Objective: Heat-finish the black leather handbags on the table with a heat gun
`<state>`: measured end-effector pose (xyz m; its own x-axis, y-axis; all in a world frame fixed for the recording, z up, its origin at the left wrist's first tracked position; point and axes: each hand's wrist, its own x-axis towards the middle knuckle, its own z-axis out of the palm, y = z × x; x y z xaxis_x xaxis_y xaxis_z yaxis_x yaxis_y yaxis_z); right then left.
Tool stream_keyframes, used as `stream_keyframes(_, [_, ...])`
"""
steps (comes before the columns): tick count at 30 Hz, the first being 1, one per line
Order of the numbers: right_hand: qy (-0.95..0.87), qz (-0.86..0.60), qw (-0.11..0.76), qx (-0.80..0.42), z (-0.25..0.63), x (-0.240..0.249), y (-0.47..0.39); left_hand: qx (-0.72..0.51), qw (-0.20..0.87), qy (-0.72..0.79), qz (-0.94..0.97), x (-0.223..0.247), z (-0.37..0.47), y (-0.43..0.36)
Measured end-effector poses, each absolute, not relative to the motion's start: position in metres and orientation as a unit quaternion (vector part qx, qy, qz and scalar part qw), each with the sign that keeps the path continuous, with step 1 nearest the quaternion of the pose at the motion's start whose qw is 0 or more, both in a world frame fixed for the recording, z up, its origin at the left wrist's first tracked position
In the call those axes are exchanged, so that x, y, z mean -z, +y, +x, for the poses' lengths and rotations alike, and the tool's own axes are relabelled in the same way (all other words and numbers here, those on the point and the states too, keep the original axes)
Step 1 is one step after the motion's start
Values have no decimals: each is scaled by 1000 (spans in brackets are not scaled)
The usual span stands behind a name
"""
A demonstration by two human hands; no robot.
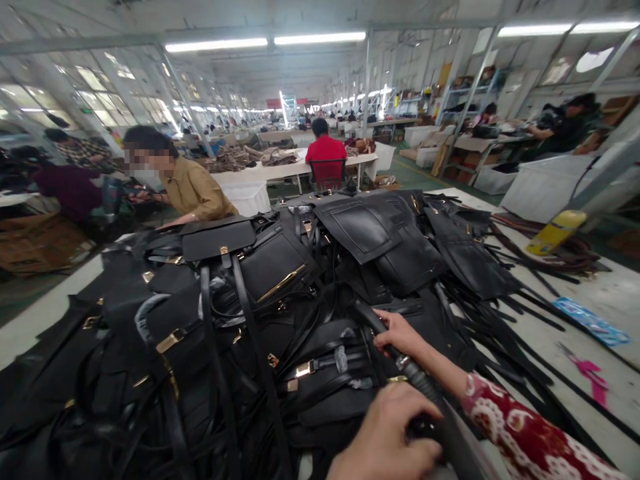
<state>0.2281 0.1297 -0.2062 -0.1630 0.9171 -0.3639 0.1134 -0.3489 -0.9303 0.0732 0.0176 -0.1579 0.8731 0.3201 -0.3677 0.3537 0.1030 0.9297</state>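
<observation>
My right hand [403, 337], in a red patterned sleeve, has its fingers closed round a thick black strap or handle [367, 316] over the pile. Lower and nearer the camera, my left hand [387, 433] curls its fingers against a dark rounded knob [424, 427]. Beside both hands runs a dark ribbed cylindrical part [417, 377], which leads to the bottom right; what it belongs to is unclear. Around them lies a large heap of black leather bags [280, 260] with straps, gold buckles and clear wrapping.
Pink-handled scissors [593, 380], a blue patterned packet [593, 320] and a yellow bottle-shaped object [556, 232] lie on the white table [607, 280] at right. A person in a tan shirt [197, 190] leans at the far left edge; a person in red [327, 157] sits beyond.
</observation>
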Motion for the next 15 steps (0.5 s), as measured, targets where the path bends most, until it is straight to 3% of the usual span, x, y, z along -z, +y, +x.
stream_keyframes(3, [-467, -558, 362, -582, 242, 191, 120, -62, 386, 428, 815, 198, 53, 39])
stream_keyframes(6, [-466, -553, 341, -600, 255, 184, 101, -41, 175, 418, 891, 234, 41, 46])
stream_keyframes(10, [-462, -551, 298, -628, 256, 190, 77, -28, 77, 381, 921, 256, 44, 49])
stream_keyframes(15, [-442, -601, 385, -542, 262, 187, 60, 12, 64, 361, 930, 239, 59, 60])
